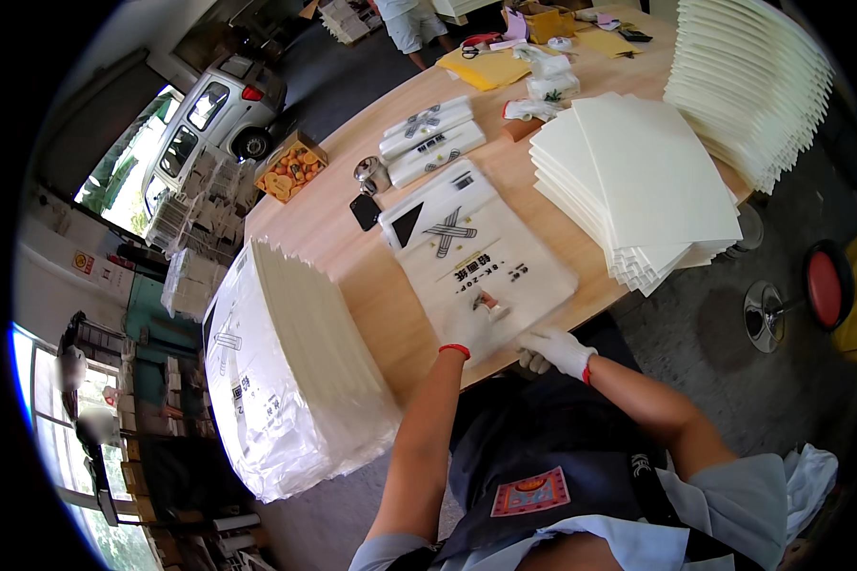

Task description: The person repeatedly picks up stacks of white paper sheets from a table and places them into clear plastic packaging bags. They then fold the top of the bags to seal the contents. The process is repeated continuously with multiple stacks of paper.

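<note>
A flat white plastic bag [481,249] with black print lies on the wooden table [333,228] in front of me. My left hand [470,326], in a white glove with a red cuff, presses down on the bag's near end beside a small stamp-like object [491,305]. My right hand [554,348], gloved the same way, rests at the table's near edge, pinching the bag's lower corner. Whether the left hand grips the small object is unclear.
A tall stack of printed bags [286,371] stands at my left. Cream sheets [638,181] lie piled at right, more [747,86] behind. Wrapped packs [428,138], a phone [365,211], a round tin [369,172] and yellow envelopes [486,68] sit farther back. A red stool [826,285] and a person [411,24] are nearby.
</note>
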Tool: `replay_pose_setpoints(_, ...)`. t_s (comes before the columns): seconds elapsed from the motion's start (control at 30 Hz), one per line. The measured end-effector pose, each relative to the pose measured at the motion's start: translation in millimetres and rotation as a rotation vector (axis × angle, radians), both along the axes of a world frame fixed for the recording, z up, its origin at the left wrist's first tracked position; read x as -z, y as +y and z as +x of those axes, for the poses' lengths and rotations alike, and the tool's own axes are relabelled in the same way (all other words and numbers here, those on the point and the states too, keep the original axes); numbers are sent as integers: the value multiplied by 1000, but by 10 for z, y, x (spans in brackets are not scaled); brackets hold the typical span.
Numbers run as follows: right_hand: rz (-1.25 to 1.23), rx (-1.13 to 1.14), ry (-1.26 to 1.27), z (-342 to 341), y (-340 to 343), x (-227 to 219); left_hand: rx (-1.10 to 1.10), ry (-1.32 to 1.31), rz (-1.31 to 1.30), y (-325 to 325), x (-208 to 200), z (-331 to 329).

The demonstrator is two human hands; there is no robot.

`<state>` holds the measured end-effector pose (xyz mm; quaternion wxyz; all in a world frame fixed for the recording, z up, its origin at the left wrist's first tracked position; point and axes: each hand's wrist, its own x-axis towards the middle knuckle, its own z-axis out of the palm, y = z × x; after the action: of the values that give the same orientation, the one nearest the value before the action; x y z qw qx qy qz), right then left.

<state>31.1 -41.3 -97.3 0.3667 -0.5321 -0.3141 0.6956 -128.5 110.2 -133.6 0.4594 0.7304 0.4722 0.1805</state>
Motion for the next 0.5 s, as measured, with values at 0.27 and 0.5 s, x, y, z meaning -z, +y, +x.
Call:
replay_pose_setpoints(0.27,412,318,-36,-64,1027,575,40,-231,116,236,-298,38)
replay_pose_setpoints(0.5,170,-78,-950,659,315,163,-150,-901,-158,200,-1228,1)
